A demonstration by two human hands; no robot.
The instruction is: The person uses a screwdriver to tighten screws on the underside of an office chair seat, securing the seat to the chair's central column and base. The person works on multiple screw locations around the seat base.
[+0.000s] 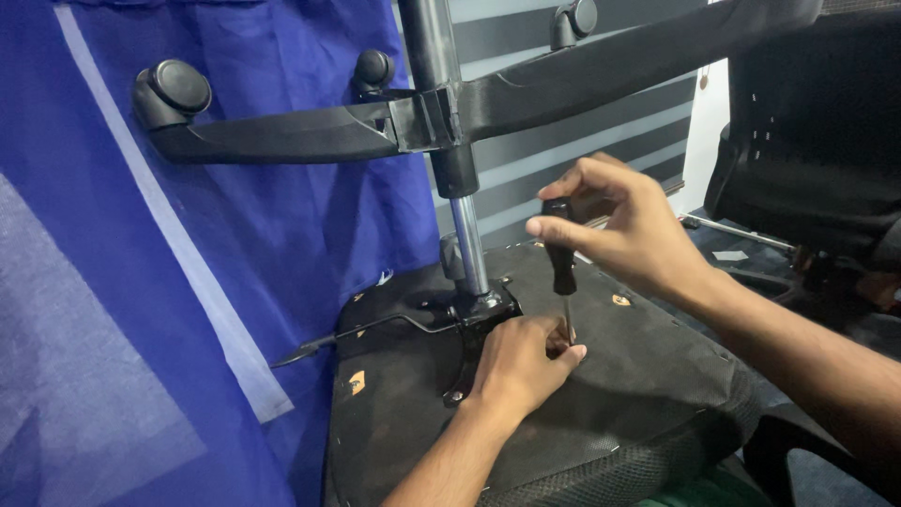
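While the right hand (631, 225) closes its fingers around the black handle of a screwdriver (563, 272) held upright, the left hand (519, 364) pinches its shaft tip against the upturned office chair seat (601, 413), just beside the metal mechanism plate (469, 319) near the seat's middle.

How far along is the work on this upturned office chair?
Done: the base with castors stands on its column above the seat underside. In hand: right hand turns a screwdriver; left hand steadies its tip by the mounting plate. How many screws remain cannot be told.
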